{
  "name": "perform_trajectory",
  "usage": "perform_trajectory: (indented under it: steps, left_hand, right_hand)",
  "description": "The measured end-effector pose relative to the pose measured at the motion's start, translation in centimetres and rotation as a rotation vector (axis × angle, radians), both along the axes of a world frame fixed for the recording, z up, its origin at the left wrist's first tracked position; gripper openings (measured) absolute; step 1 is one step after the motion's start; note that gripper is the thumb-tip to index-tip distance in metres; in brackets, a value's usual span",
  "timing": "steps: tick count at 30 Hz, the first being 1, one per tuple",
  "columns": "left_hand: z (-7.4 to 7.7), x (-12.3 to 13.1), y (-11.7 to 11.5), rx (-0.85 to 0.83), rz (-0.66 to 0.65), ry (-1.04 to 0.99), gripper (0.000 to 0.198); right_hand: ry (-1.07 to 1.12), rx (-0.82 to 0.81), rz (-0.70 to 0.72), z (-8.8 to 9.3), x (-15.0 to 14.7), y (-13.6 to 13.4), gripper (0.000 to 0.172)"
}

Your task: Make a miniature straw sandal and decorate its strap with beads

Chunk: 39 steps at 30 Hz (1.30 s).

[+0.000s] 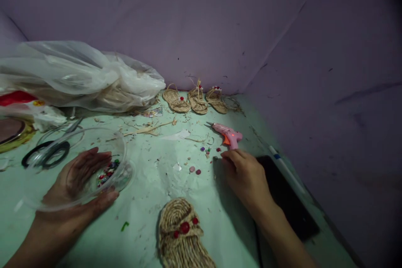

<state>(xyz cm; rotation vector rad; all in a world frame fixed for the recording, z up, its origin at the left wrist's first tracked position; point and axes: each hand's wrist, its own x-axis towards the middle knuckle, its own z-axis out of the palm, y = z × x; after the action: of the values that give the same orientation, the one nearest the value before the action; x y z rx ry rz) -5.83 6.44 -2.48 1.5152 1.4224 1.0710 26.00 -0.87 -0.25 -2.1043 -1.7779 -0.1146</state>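
My left hand [78, 188] is curled around a clear plastic tub [123, 146], tilted with its mouth towards me. Small mixed beads [108, 173] lie low inside it, and my fingers show through the wall. My right hand [246, 173] is closed low over the table, fingertips pressed together just below the handle of a pink glue gun [230, 134]; what they hold, if anything, is hidden. The gun has an orange trigger and a lit red light. Loose beads [195, 170] lie left of that hand. A woven straw sandal [180, 238] with red beads lies nearest me.
Several small straw sandals [197, 100] stand by the purple wall. A large plastic bag [94, 79] fills the back left, with black-handled scissors [47, 153] in front. A dark flat slab [289, 201] and a white pen-like stick [287, 169] lie right. Straw scraps litter the green tabletop.
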Motion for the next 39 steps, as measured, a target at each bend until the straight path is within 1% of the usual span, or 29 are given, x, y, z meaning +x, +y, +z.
perform_trajectory:
  steps: [2,4,6,10,13,17,20,23,26,29,32,36,39]
  left_hand:
    - [0.0,0.0,-0.1,-0.009,-0.001,-0.012,0.078]
    - [-0.1,0.0,-0.1,-0.02,0.0,-0.03,0.078]
    - [-0.2,0.0,-0.2,-0.028,0.004,-0.037,0.08]
    - [-0.3,-0.1,-0.2,-0.047,0.004,-0.031,0.081]
    - [-0.5,-0.2,-0.2,-0.045,0.005,-0.031,0.083]
    - [-0.8,-0.7,0.0,-0.058,-0.01,-0.024,0.081]
    - [-1.1,-1.2,0.2,-0.043,-0.063,-0.008,0.085]
    - [-1.1,-1.1,0.2,-0.031,-0.058,-0.012,0.083]
    - [-0.7,-0.6,-0.1,-0.045,-0.011,-0.032,0.079]
    - [-0.5,-0.3,-0.3,-0.047,-0.018,-0.033,0.08]
    - [-0.5,-0.2,-0.1,-0.045,-0.023,-0.042,0.08]
    - [-0.3,-0.2,-0.1,-0.043,-0.002,-0.065,0.079]
    - [0.1,0.0,-0.1,-0.053,-0.001,-0.067,0.078]
  right_hand:
    - [0.145,0.122,0.006,0.1,0.1,0.5,0.02]
    - [0.211,0.138,0.01,0.1,0.1,1.2,0.02]
    - [0.179,0.087,-0.015,0.0,0.0,2.1,0.02]
    - [0.043,-0.06,-0.105,-0.3,-0.3,3.6,0.027]
    - [0.005,-0.157,-0.112,-0.2,-0.4,3.8,0.03]
    - [0.074,-0.232,-0.055,0.5,-0.8,3.4,0.028]
    - [0.145,-0.223,-0.005,0.8,-1.3,3.0,0.024]
    - [0.161,-0.224,-0.043,0.7,-2.1,2.9,0.021]
    - [0.08,-0.229,-0.078,0.4,-3.0,3.0,0.024]
    - [-0.058,-0.237,-0.079,0.0,-3.9,3.2,0.022]
    - [-0.151,-0.27,-0.081,-0.3,-4.3,3.6,0.021]
    - [-0.203,-0.277,-0.079,-0.7,-4.4,4.0,0.022]
    - [-0.205,-0.324,-0.127,-0.7,-4.4,4.0,0.022]
